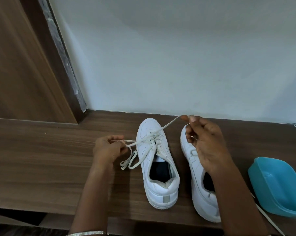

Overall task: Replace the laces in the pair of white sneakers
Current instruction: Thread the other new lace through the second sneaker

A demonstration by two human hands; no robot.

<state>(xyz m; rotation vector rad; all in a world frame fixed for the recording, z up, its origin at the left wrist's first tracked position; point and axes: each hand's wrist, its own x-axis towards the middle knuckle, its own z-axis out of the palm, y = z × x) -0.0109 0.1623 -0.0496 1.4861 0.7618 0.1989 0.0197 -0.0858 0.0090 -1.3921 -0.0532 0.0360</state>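
Both ends of the off-white lace are held taut. The left hand pinches one end in curled fingers just left of the laced sneaker, with slack looping on the wooden tabletop below. The right hand pinches the other end between thumb and forefinger above the toe of the second sneaker. Both shoes point toward the wall. A blue plastic tub lies at the right.

Two sneakers on table, tub right.

One head-worn wide-angle cam, looking forward and down at the wooden tabletop against the pale wall. It's close in, over the near edge.
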